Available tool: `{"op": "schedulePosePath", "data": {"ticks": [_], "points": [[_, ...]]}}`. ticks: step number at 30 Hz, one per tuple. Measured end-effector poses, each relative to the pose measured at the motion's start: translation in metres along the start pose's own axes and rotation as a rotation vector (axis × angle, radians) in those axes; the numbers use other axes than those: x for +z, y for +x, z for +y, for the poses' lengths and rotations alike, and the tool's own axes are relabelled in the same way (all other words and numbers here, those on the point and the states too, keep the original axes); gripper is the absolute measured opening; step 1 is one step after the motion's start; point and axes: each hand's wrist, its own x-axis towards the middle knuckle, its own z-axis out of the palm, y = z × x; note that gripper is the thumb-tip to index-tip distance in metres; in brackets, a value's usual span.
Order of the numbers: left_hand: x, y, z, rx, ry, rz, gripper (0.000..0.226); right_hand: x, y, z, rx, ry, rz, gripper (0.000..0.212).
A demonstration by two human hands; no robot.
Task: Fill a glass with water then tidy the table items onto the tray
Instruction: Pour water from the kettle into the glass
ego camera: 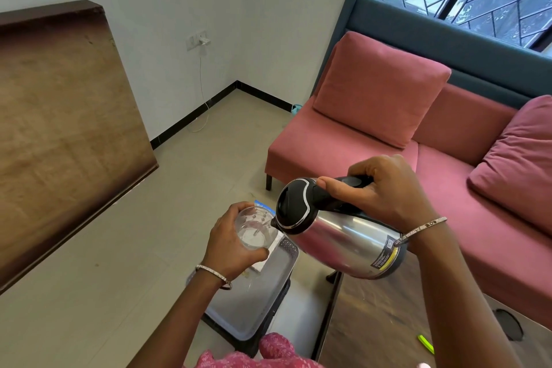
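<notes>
My left hand [231, 243] grips a clear glass [254, 228], held up in the air above the grey tray [268, 287]. A steel kettle [340, 239] with a black lid and handle is tilted toward it, and its spout touches the glass rim. My right hand [379, 188] grips the kettle's black handle, thumb along the top. A little water shows in the bottom of the glass. The tray sits on a low black stand below my left wrist, with a white paper [273, 251] lying at its far end.
A dark wooden table [379, 317] stands at lower right with a green marker [425, 343] and a round cable hole. A pink sofa [343, 140] with cushions fills the right. A brown wooden board [68, 116] leans at left over beige floor tiles.
</notes>
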Motion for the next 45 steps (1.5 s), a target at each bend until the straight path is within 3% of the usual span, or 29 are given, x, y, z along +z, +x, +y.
{"op": "schedulePosePath", "data": {"ticks": [45], "points": [[-0.0020, 0.0029, -0.0046, 0.035, 0.002, -0.007, 0.085, -0.0008, 0.0017, -0.0069, -0.023, -0.019, -0.044, 0.082]]}}
